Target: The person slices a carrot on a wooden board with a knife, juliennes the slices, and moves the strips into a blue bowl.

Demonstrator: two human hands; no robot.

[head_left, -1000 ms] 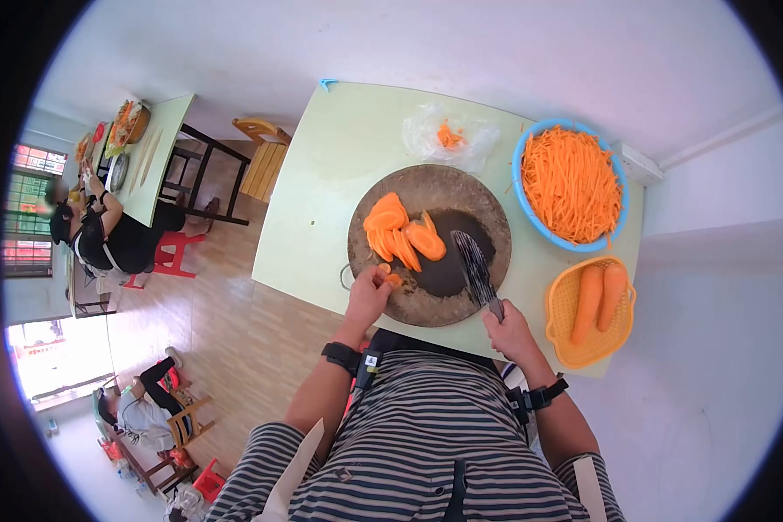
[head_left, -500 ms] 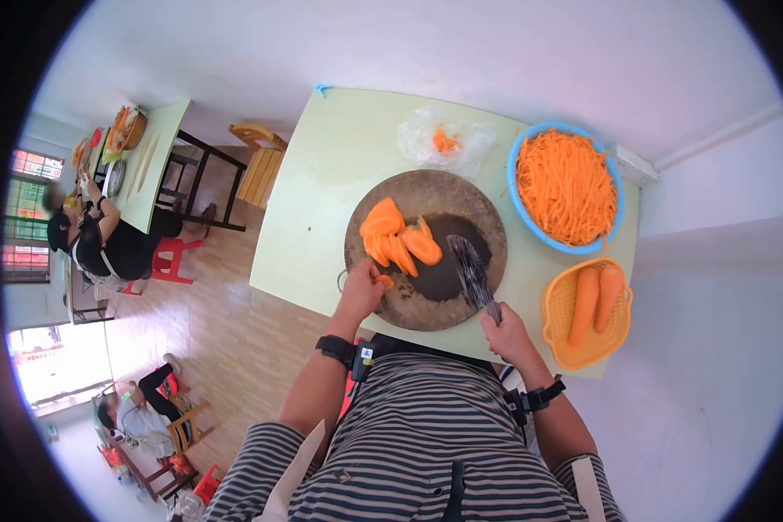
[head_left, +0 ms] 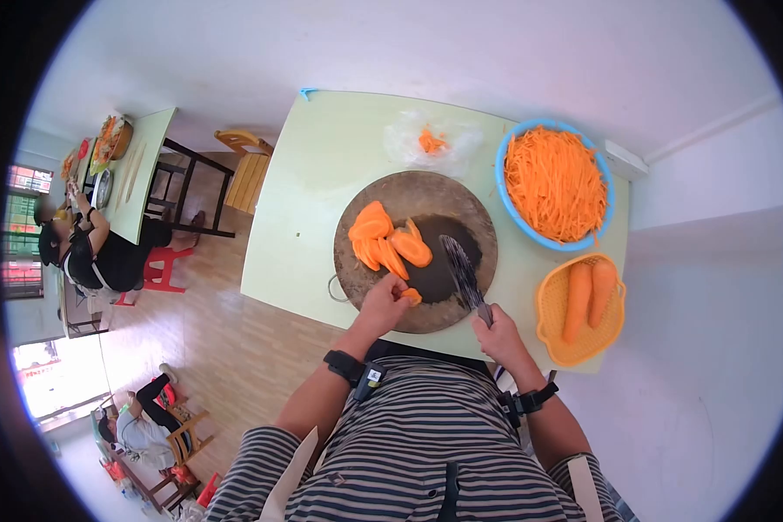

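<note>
A round chopping board [head_left: 370, 193] lies on the pale green table. My left hand [head_left: 383, 306] is over its near-left part, fingers closed on a small piece of carrot [head_left: 411, 297]. Just beyond that hand, carrot slices [head_left: 381, 247] lie in an overlapping group. My right hand [head_left: 498, 336] grips the handle of a cleaver [head_left: 464, 273]; its dark blade, flecked with wet marks, points away from me above the right half of the board. A gap separates the blade from the slices.
Right of the board stand a blue basin [head_left: 501, 177] of shredded carrot and a yellow basket [head_left: 551, 344] with two whole carrots [head_left: 578, 300]. A plastic bag [head_left: 457, 157] with orange scraps lies behind. Far left, a person [head_left: 104, 252] works at another table; another person [head_left: 143, 432] sits below.
My left hand has moved right across the board, toward the cleaver, with the small carrot piece. The cleaver stays in my right hand. The whole view has shifted slightly.
</note>
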